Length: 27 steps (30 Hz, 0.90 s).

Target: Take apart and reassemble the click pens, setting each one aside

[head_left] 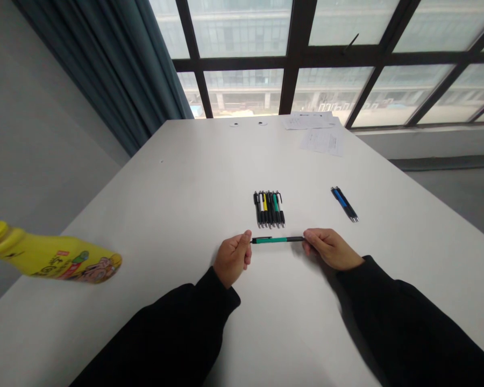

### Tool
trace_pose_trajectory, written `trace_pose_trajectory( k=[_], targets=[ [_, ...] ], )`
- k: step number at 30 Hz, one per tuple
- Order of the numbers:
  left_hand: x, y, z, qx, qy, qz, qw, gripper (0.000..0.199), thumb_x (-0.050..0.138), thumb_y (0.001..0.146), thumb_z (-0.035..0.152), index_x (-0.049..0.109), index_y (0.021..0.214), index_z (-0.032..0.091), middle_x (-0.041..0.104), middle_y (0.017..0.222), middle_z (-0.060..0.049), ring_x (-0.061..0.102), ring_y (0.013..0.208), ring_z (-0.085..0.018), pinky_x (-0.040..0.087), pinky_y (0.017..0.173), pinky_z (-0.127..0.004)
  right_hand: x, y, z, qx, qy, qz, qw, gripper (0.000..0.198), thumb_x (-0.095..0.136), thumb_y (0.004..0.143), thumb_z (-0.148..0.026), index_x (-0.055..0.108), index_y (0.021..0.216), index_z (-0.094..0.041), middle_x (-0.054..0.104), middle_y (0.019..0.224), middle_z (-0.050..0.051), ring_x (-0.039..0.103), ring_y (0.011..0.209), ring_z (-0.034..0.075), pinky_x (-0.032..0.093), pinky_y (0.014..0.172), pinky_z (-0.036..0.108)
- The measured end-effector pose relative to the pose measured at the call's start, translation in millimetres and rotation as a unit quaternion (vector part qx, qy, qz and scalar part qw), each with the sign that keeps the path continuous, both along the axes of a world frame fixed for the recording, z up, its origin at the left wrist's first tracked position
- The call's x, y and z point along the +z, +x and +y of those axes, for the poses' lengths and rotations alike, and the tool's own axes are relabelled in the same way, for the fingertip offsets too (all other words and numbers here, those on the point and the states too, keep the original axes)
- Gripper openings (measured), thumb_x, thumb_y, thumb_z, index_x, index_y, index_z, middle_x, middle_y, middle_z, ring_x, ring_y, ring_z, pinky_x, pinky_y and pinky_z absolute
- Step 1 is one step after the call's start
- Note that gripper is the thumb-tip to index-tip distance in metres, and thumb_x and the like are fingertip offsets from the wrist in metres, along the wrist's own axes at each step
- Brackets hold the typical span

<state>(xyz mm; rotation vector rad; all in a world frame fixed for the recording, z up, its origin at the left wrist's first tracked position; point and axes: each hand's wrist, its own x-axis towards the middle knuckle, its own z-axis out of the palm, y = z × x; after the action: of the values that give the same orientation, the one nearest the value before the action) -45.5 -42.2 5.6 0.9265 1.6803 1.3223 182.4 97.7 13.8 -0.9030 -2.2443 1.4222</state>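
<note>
A green and black pen (276, 240) is stretched level between my two hands, just above or on the white table. My left hand (233, 258) pinches its clicker end, and my right hand (333, 248) pinches the tip end. Beyond it lies a row of several pens (268, 209) side by side, with black, white, yellow and green barrels, tips toward me. To the right, apart from the row, a blue and black pen (341, 200) and a black pen (348, 205) lie slanted against each other.
A yellow bottle (64, 258) stands at the left of the white table (177, 188), looking tilted in the view. Sheets of paper (322, 141) lie at the far right edge. Two cable holes (234, 124) are at the far edge. Behind are a dark curtain (116, 70) and windows.
</note>
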Motion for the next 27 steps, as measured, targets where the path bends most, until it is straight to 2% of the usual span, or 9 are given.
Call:
trace_pose_trajectory(
  k=[4, 9, 20, 27],
  targets=[
    [-0.4, 0.4, -0.3, 0.002, 0.002, -0.003, 1.000, 0.064, 0.048, 0.088, 0.068, 0.046, 0.046, 0.020, 0.045, 0.037, 0.003, 0.037, 0.032, -0.008, 0.030, 0.040, -0.023, 0.2, 0.0, -2.1, -0.005, -0.004, -0.007, 1.000, 0.062, 0.040, 0.096, -0.064, 0.061, 0.061, -0.017, 0.044, 0.052, -0.001, 0.038, 0.050, 0.012, 0.030, 0.054, 0.029],
    [-2.4, 0.1, -1.1, 0.007, -0.005, -0.005, 1.000, 0.067, 0.046, 0.089, 0.069, 0.046, 0.042, 0.021, 0.045, 0.036, 0.002, 0.038, 0.031, -0.009, 0.029, 0.039, -0.025, -1.3, -1.3, -4.5, -0.021, -0.006, -0.014, 1.000, 0.068, 0.038, 0.095, -0.068, 0.058, 0.054, -0.018, 0.051, 0.051, 0.001, 0.044, 0.050, 0.014, 0.034, 0.055, 0.030],
    [-5.8, 0.0, 0.0, -0.001, -0.007, 0.003, 1.000, 0.073, 0.042, 0.089, 0.073, 0.044, 0.038, 0.020, 0.041, 0.032, 0.002, 0.036, 0.030, -0.008, 0.029, 0.039, -0.025, -9.0, 2.1, -2.8, -0.032, 0.017, -0.020, 0.999, 0.074, 0.031, 0.096, -0.071, 0.053, 0.048, -0.019, 0.051, 0.046, 0.002, 0.047, 0.047, 0.014, 0.036, 0.055, 0.029],
    [-4.1, -1.0, 0.6, -0.023, -0.009, 0.004, 1.000, 0.067, 0.044, 0.088, 0.072, 0.049, 0.048, 0.019, 0.045, 0.039, 0.002, 0.039, 0.035, -0.008, 0.032, 0.042, -0.024, -4.7, -1.8, -3.9, -0.048, 0.003, -0.020, 0.999, 0.068, 0.031, 0.099, -0.066, 0.047, 0.050, -0.020, 0.048, 0.049, 0.000, 0.044, 0.050, 0.013, 0.036, 0.059, 0.030]
  ],
)
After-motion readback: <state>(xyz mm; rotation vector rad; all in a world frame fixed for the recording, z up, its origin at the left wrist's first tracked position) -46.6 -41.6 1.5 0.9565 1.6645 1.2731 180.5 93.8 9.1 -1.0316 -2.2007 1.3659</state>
